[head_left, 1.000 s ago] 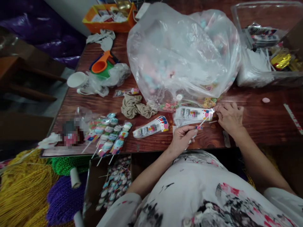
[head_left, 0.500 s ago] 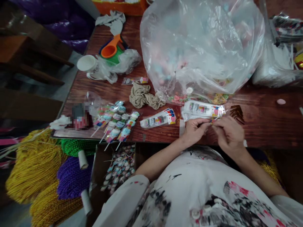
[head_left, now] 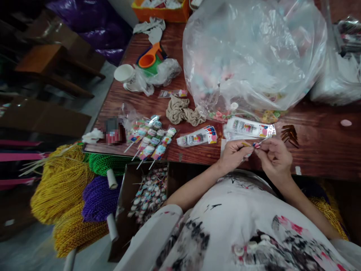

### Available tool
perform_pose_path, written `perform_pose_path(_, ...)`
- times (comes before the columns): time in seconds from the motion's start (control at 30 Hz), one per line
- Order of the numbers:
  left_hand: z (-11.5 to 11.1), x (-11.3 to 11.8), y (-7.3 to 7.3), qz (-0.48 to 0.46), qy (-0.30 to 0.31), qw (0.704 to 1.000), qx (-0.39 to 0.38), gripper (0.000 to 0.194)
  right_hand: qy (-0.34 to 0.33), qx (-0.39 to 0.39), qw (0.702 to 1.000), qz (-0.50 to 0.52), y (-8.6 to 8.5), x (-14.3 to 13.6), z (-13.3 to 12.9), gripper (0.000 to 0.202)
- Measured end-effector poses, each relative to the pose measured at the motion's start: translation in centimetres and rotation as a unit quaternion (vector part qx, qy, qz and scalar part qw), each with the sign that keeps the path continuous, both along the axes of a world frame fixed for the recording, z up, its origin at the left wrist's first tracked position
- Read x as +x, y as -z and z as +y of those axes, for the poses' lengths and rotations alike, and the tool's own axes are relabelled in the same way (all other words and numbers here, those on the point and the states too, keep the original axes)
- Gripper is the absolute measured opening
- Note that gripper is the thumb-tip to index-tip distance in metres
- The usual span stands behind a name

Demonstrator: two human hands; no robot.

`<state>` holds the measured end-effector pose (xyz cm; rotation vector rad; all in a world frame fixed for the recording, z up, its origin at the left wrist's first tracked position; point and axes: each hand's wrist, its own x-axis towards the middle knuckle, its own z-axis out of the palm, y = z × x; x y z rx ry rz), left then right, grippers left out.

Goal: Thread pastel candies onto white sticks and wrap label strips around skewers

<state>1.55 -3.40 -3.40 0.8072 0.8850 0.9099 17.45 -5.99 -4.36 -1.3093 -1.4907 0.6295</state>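
My left hand [head_left: 233,153] and my right hand [head_left: 274,157] meet over the table's front edge, both with fingers pinched. Between them is a small colourful item [head_left: 256,145] with a thin white stick or strip; its exact shape is too small to tell. Just behind my hands lies a stack of printed clear sleeves [head_left: 246,128]. Another fan of sleeves [head_left: 196,137] rests to the left. Brown twist strips [head_left: 289,136] lie to the right of my right hand. Wrapped candy-like skewers [head_left: 152,139] are grouped farther left.
A large clear plastic bag [head_left: 251,56] fills the back of the wooden table [head_left: 324,158]. A beige cloth [head_left: 183,111], a white cup [head_left: 124,73] and an orange scoop [head_left: 148,59] stand left. Below the edge, a box [head_left: 124,210] holds many sticks beside yellow cord bundles [head_left: 62,184].
The view has shifted, so the table's things appear farther right. More of the small colourful item and its white part now shows between my hands.
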Motion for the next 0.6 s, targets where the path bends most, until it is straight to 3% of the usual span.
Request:
perform_pose_path(0.13, 0.1, 0.2, -0.1, 0.004, -0.002, 1.000, 0.030, 0.035, 0.021, -0.065, 0.990, 0.127, 0.1, -0.6, -0.9, 0.018)
perform_pose_path(0.27, 0.3, 0.3, -0.5, 0.045, 0.023, 0.990, 0.132, 0.034, -0.030, -0.218, 0.921, 0.321, 0.6, -0.2, -0.5, 0.015)
perform_pose_path(0.33, 0.5, 0.2, -0.8, 0.071, 0.040, 0.981, 0.178, 0.033, -0.053, -0.258, 0.897, 0.355, 1.0, 0.5, -0.1, 0.019)
perform_pose_path(0.4, 0.8, 0.0, -1.2, 0.089, 0.066, 0.975, 0.193, 0.031, -0.084, -0.262, 0.903, 0.330, 1.1, 1.4, 0.4, 0.020)
perform_pose_path(0.47, 1.1, -0.2, -1.5, 0.093, 0.113, 0.977, 0.153, 0.030, -0.141, -0.233, 0.930, 0.246, 0.7, 2.4, 0.9, 0.019)
perform_pose_path(0.53, 1.3, -0.6, -1.7, 0.080, 0.180, 0.979, 0.059, 0.032, -0.228, -0.148, 0.957, 0.098, -0.4, 3.3, 1.4, 0.017)
perform_pose_path(0.6, 1.6, -1.0, -1.8, 0.051, 0.253, 0.965, -0.048, 0.035, -0.312, 0.003, 0.948, -0.069, -1.9, 3.8, 1.8, 0.014)
